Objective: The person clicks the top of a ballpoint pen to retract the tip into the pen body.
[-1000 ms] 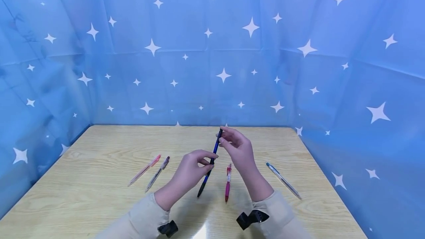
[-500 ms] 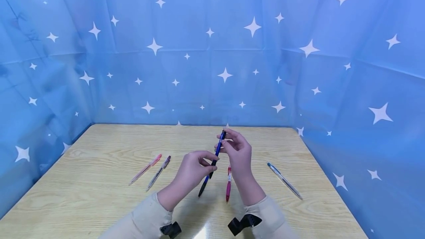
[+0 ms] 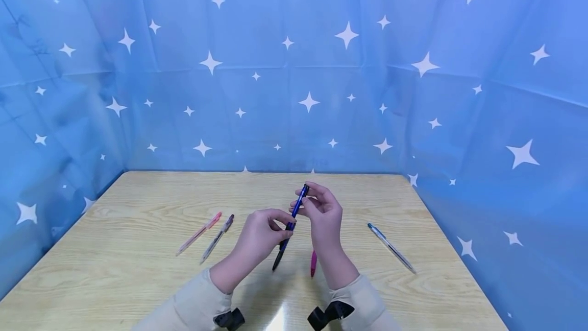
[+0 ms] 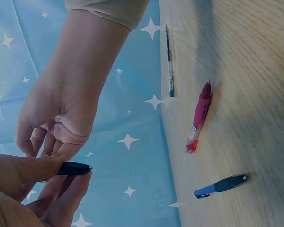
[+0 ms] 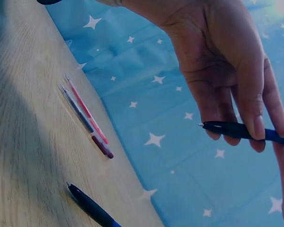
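In the head view a blue ballpoint pen (image 3: pixel 300 202) with a black grip slants in the air between both hands. My left hand (image 3: pixel 257 231) pinches it low down between thumb and forefinger. My right hand (image 3: pixel 327 213) holds its upper end, with a fingertip at the top. In the right wrist view a small metal tip shows at the end of the black grip (image 5: pixel 222 128). A second blue pen (image 4: pixel 220 184) with a black grip lies on the table below the hands. Beside it lies a pink-red pen (image 4: pixel 199 118), partly hidden by my right hand in the head view.
On the left of the wooden table (image 3: pixel 115 269) lie a light pink pen (image 3: pixel 199 234) and a clear pen with a dark purple end (image 3: pixel 217 239). A clear pen with a blue end (image 3: pixel 391 248) lies on the right. A blue star-patterned curtain (image 3: pixel 257 126) surrounds the table.
My right hand has moved left and slightly lower with its end of the pen, now covering the upper part of the pink-red pen. My left hand keeps its pinch, and the lying pens are unmoved.
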Demonstrator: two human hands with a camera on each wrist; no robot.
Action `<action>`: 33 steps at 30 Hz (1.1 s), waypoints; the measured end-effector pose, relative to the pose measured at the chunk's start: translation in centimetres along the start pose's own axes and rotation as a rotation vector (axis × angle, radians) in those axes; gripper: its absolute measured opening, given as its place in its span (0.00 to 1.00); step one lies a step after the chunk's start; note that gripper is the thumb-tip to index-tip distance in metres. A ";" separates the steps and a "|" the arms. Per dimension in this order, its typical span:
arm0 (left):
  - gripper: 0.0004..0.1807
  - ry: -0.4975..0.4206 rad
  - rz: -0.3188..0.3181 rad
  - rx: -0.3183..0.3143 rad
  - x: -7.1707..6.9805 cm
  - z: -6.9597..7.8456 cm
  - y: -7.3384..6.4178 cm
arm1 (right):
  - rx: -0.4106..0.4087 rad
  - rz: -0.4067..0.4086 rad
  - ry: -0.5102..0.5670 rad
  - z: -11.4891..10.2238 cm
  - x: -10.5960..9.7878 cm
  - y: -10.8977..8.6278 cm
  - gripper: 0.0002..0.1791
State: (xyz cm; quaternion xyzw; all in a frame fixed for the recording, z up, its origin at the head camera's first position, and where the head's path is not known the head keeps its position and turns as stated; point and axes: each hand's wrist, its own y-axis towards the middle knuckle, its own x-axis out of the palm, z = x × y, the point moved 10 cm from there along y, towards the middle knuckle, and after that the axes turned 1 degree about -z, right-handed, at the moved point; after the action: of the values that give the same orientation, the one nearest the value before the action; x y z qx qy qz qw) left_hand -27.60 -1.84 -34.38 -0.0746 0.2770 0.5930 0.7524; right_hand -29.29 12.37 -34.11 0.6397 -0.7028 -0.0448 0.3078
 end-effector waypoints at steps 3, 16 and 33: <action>0.10 0.007 0.007 -0.004 -0.3 0.1 0.0 | -0.009 -0.014 0.019 -0.2 0.3 0.0 0.14; 0.09 0.011 0.012 0.026 -0.8 0.8 -0.1 | -0.013 -0.137 -0.041 -1.3 1.5 0.5 0.14; 0.14 0.238 -0.061 0.085 -2.0 -1.9 -1.2 | 0.065 -0.468 -0.606 1.2 3.0 0.9 0.23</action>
State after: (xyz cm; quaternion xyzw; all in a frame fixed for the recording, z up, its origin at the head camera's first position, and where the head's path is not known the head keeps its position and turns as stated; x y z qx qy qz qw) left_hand -27.45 -4.76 -35.21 -0.1210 0.3867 0.5448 0.7342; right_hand -30.63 9.34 -33.52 0.7500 -0.5980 -0.2786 0.0471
